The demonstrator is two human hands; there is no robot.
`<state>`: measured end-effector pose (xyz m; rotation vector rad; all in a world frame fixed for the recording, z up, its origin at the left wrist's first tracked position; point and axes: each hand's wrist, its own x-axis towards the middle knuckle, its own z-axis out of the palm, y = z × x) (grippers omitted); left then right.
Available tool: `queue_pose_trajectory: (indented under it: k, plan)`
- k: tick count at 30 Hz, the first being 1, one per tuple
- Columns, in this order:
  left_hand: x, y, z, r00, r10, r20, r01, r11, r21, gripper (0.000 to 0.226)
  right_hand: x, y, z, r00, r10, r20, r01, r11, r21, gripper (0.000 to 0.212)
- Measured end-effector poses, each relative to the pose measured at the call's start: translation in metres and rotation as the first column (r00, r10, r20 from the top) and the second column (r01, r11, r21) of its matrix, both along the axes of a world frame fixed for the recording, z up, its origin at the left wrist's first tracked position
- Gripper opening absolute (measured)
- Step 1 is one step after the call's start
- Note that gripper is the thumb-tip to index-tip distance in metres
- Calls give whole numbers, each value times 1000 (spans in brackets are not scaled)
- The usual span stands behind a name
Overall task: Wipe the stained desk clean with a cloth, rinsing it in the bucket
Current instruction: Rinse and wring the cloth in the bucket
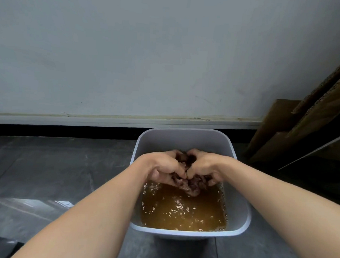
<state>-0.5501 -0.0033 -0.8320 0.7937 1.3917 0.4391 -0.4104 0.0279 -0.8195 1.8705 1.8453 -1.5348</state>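
A white rectangular bucket stands on the dark floor, holding murky brown water with ripples on its surface. Over the water, a wet, dark, bunched-up cloth is squeezed between both hands. My left hand grips the cloth's left side with curled fingers. My right hand grips its right side, knuckles almost touching the left hand's. A lump of the cloth hangs below my fingers, just above the water. The desk is out of view.
A pale wall with a white skirting board rises right behind the bucket. Flattened brown cardboard leans against the wall at the right. Grey floor tiles spread to the left and in front.
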Motion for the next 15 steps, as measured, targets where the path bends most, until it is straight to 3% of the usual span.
queue_pose_trajectory:
  k: [4, 6, 10, 12, 15]
  plan:
    - [-3, 2, -5, 964, -97, -246, 106, 994, 22, 67, 0, 3, -10, 998, -54, 15, 50, 979, 195, 27]
    - [-4, 1, -13, 916, -82, -393, 96, 995, 16, 69, 1, 4, -7, 994, -105, -2, 102, 964, 246, 25]
    - [-2, -4, -22, 711, -61, -701, 195, 974, 112, 64, 3, 4, 3, 991, -112, 80, 74, 923, 378, 13]
    - [-1, -5, -27, 695, -17, -719, 192, 968, 162, 63, 5, 2, 0, 990, -34, 135, -31, 891, 452, 17]
    - [4, -8, -29, 796, 84, -600, 84, 965, 248, 52, 4, -1, -4, 966, 162, 203, -241, 848, 471, 40]
